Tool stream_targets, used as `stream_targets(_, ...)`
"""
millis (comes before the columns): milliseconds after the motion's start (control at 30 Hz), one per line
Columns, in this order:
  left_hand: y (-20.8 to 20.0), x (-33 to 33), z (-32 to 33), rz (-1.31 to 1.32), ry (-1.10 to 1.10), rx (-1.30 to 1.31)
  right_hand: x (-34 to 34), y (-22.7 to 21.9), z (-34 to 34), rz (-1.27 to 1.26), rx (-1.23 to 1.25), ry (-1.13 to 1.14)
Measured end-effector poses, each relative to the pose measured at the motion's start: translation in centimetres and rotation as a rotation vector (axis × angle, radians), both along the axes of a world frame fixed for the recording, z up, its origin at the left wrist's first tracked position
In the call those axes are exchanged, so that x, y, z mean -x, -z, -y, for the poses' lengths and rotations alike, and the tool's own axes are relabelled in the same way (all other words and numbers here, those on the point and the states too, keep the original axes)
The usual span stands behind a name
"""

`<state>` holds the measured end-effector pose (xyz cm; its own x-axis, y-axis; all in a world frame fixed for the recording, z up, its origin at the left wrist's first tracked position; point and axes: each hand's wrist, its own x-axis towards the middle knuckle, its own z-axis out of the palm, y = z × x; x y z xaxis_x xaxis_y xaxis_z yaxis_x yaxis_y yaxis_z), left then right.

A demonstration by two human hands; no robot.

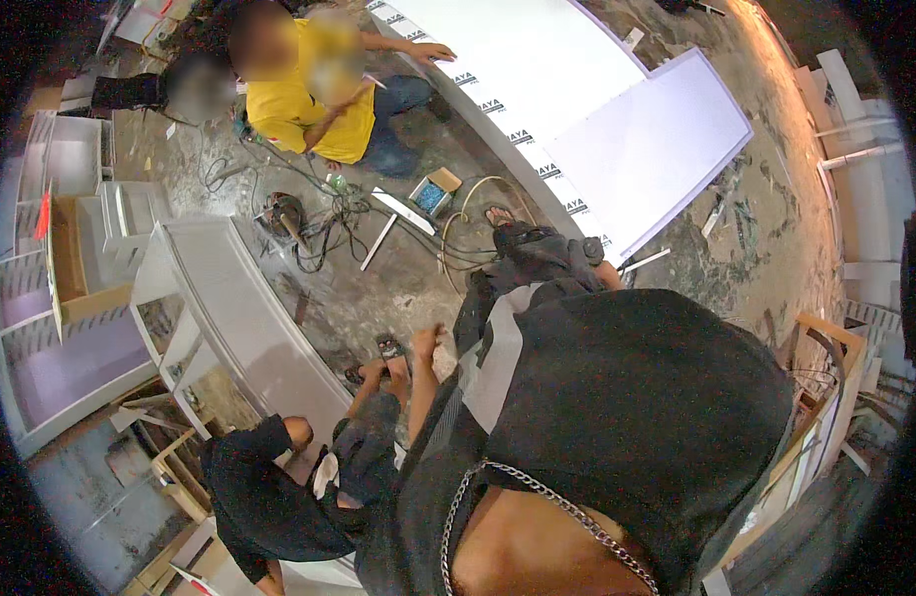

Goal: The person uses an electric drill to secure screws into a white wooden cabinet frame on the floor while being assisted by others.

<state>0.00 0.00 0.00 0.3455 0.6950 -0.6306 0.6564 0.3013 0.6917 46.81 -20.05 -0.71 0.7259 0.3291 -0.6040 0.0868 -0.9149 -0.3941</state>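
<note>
My left hand (pixel 428 343) hangs low beside my left leg, over the concrete floor (pixel 398 310). Its fingers look loosely curled, and nothing shows in them. Beyond my black shirt, a small patch of skin at my right knee seems to belong to my right arm; the fingers on that side are hidden. Close to that knee lies a large white board (pixel 597 109) with dark print along its edge. A second white panel (pixel 667 149) overlaps its near right part. On my left stands a long white cabinet frame (pixel 259 308).
A co-worker in a yellow shirt (pixel 309 109) kneels at the board's far left edge, a hand on it. Another person in black (pixel 269 492) crouches at my left. Cables, a power tool (pixel 284 216) and an open box of blue pieces (pixel 435 191) lie between.
</note>
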Motion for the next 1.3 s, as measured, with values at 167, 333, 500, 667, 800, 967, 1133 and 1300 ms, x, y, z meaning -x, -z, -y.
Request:
stream_targets(167, -2.1, -10.7, -2.9, -0.113, -0.079, 0.288, -2.5, 3.5, 3.5, -0.023, 0.047, 0.055)
stream_targets(333, -0.8, -14.3, -8.5, -0.048, 0.148, 0.001, -7.2, 5.1, -2.4, 0.017, 0.01, -0.026)
stream_targets(500, -1.7, -14.3, -7.4, -0.168, 0.241, -0.105, -5.0, 1.3, -0.9, 0.058, -0.035, -0.074)
stream_targets(667, -1.6, -7.8, -5.5, -0.293, 0.506, -0.091, -2.4, -1.1, 0.9, 0.061, 0.088, -0.035)
stream_targets(800, 0.0, -2.9, -1.6, -0.296, 0.633, 0.09, 1.9, -2.1, 6.3, 0.204, 0.257, -0.038)
stream_targets(967, -1.2, 3.2, -1.2, -0.353, 0.666, 0.24, 10.1, -3.3, 7.4, -0.124, 0.261, -0.021)
stream_targets(1133, -2.5, 1.0, -0.3, -0.232, 0.62, 0.387, 10.7, -3.4, 7.3, -0.071, 0.307, -0.189)
stream_targets(1300, -2.9, 0.3, 0.4, -0.157, 0.491, 0.47, 8.1, -2.5, 4.0, -0.018, 0.32, -0.306)
